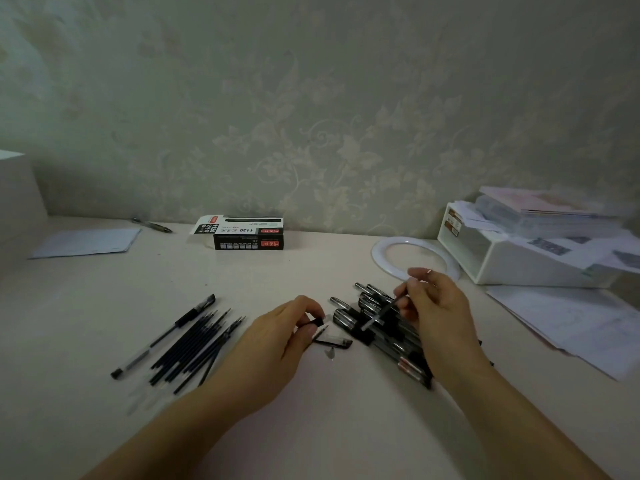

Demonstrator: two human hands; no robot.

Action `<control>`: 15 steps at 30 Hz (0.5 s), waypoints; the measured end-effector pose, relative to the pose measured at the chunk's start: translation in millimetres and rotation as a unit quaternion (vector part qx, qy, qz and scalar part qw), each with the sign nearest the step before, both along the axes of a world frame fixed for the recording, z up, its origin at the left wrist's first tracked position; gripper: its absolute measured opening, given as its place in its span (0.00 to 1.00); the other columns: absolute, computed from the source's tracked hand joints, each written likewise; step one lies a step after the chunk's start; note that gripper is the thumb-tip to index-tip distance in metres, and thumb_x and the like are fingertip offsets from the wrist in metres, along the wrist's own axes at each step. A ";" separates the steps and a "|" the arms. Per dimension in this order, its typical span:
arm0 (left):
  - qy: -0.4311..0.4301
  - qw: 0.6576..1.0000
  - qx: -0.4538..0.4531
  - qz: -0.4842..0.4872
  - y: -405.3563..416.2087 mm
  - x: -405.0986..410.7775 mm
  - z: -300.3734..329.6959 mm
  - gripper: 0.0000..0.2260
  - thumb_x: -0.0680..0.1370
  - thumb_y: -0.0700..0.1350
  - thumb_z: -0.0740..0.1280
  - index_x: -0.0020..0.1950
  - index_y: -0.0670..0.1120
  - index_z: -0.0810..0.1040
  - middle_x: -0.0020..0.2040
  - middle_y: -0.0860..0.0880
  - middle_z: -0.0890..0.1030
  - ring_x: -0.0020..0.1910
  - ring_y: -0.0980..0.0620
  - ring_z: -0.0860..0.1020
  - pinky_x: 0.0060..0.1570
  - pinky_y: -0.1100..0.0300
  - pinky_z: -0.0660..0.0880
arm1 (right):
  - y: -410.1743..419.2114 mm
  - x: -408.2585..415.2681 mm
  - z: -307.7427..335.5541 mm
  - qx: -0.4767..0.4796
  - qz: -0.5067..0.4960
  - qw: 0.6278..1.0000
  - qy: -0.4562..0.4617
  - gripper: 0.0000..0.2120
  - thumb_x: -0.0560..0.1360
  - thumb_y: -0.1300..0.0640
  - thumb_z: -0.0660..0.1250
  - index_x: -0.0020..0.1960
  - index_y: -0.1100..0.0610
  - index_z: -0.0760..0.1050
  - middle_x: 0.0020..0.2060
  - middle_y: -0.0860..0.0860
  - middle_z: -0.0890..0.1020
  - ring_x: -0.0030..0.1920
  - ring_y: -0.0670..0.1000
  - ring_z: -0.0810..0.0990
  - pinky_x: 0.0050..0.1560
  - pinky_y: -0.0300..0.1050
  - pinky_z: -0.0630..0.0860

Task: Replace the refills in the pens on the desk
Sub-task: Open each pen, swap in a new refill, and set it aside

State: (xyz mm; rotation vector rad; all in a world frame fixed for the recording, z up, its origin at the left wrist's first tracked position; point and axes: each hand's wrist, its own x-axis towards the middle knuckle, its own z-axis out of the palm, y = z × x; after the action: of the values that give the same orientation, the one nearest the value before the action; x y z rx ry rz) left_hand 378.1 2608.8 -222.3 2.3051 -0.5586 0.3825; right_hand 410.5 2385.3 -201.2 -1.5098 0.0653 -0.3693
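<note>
— Head view, nearest first: what are the hands doing?
— Left hand pinches a small black pen piece just above a cap on the desk. Right hand pinches a thin refill over the pile of pens.
— How will it handle?
— Probably light, slim and bendy; grip it mid-shaft, away from the inky tip.
— Spares?
— Loose refills lie left; their box stands far back.

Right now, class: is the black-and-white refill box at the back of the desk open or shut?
Open. The refill box lies on its side on the desk, and its end flap hangs outward at the left end.
</note>
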 end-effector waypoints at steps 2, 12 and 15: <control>0.000 1.000 -0.002 0.008 1.0 1.3 0.8 0.07 0.82 0.47 0.59 0.56 0.58 0.72 0.43 0.63 0.76 0.42 0.62 0.76 0.38 0.70 0.71 | -4.2 0.9 4.0 -0.039 0.006 0.999 -0.025 0.10 0.81 0.63 0.61 0.55 0.53 0.78 0.34 0.45 0.83 0.36 0.41 0.79 0.42 0.36 0.77; -0.033 0.996 0.032 0.077 4.4 5.0 1.4 0.06 0.81 0.47 0.60 0.57 0.54 0.74 0.46 0.61 0.76 0.37 0.65 0.74 0.34 0.71 0.68 | -35.4 8.9 -1.9 -0.437 -0.173 0.873 -0.134 0.12 0.80 0.61 0.64 0.61 0.60 0.79 0.43 0.50 0.76 0.41 0.49 0.74 0.42 0.45 0.74; -0.016 0.992 0.087 0.085 6.6 4.0 -0.5 0.09 0.80 0.54 0.62 0.59 0.55 0.73 0.49 0.61 0.73 0.39 0.62 0.72 0.38 0.72 0.66 | -37.3 16.3 -14.4 -0.457 -0.126 0.880 -0.001 0.10 0.81 0.62 0.60 0.57 0.66 0.77 0.44 0.51 0.73 0.40 0.49 0.71 0.39 0.38 0.70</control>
State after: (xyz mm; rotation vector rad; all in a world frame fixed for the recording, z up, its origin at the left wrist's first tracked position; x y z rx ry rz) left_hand 382.1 2615.4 -222.8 2.5275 -0.4260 0.4683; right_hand 426.8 2347.9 -215.6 -2.4520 0.0922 -0.6666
